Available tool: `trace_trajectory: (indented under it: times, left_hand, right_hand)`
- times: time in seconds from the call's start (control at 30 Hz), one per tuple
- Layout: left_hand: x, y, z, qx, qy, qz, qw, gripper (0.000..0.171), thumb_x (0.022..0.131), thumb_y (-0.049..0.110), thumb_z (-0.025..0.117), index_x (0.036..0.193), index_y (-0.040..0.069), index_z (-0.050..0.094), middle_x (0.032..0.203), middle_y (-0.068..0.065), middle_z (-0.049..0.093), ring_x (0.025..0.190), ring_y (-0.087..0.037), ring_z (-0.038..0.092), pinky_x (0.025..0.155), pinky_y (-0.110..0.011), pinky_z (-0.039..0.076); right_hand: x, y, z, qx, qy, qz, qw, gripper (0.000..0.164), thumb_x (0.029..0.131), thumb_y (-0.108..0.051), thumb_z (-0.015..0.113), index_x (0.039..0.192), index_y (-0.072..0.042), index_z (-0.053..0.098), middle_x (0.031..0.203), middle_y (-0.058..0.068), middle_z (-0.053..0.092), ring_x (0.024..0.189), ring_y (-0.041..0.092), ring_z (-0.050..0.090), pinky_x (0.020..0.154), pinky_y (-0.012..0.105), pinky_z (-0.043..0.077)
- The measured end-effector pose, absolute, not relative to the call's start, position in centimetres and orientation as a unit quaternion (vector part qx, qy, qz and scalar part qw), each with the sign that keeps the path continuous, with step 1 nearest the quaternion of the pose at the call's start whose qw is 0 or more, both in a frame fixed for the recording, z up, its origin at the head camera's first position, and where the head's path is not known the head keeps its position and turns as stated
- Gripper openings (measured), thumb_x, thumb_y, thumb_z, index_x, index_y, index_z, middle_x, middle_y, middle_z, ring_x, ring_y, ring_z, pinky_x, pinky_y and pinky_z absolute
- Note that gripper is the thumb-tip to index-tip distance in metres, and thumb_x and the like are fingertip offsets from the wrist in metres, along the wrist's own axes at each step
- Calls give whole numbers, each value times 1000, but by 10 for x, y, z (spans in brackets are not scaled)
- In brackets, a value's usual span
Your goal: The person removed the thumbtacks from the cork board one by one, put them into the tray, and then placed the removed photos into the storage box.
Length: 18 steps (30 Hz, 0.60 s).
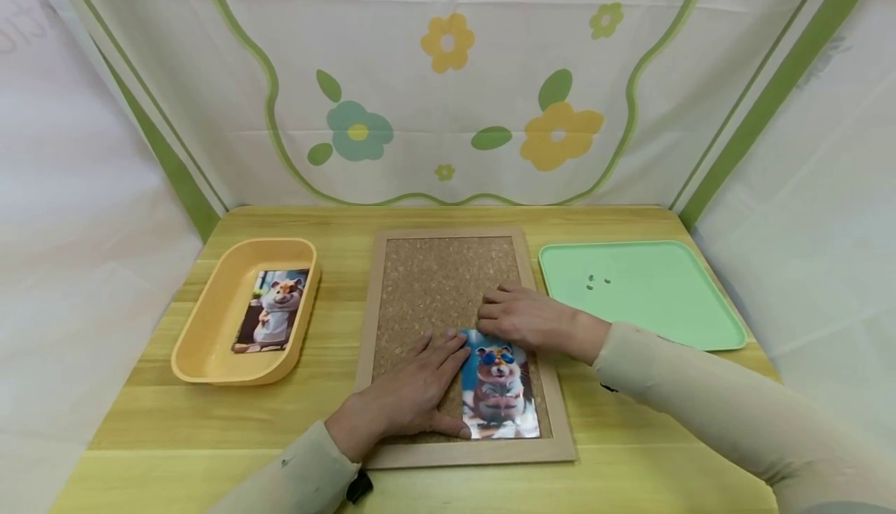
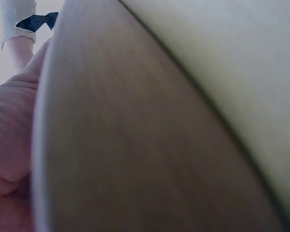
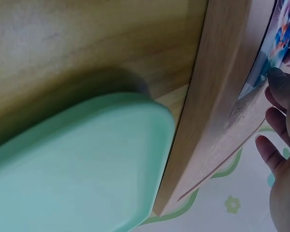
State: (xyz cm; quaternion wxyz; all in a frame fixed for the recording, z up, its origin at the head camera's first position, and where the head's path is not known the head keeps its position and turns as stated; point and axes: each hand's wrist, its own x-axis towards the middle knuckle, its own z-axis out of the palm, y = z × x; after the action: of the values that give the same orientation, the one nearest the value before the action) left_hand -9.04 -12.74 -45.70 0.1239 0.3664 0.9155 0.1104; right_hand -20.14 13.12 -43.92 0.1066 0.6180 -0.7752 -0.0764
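A photo card of a hamster in blue sunglasses (image 1: 498, 397) lies in the lower right of a wood-framed cork board (image 1: 448, 273). Across the cork rests my left hand (image 1: 416, 386), fingers extended, with fingertips and thumb touching the card's left edge. My right hand (image 1: 532, 316) is at the card's top edge, its fingers bent. In the right wrist view, one fingertip of the right hand (image 3: 285, 101) touches the card's top end (image 3: 268, 60), while other fingers are loosely bent. Whether it pinches something small there is hidden.
On the left stands a yellow tray (image 1: 217, 343) with another hamster photo card (image 1: 273, 312) inside. To the right, a green tray (image 1: 658, 296) bears several small metal pieces (image 1: 591, 287). A flower-printed cloth (image 1: 420, 172) hangs behind the wooden table (image 1: 154, 436).
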Motion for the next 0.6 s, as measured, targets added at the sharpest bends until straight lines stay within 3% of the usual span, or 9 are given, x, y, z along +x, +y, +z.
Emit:
trace_trajectory:
  times: [0.6]
  left_hand:
    - [-90,-127,-456,365,915,115,126,113,87,80,64,167,8,28,177,-11,19,164,-28,15,133,-54,14]
  right_hand:
    - [-204,134,-444,646,-729,-154,165,15,108,-27,58,114,-21,70,113,-5,71,105,17,60,85,36,47]
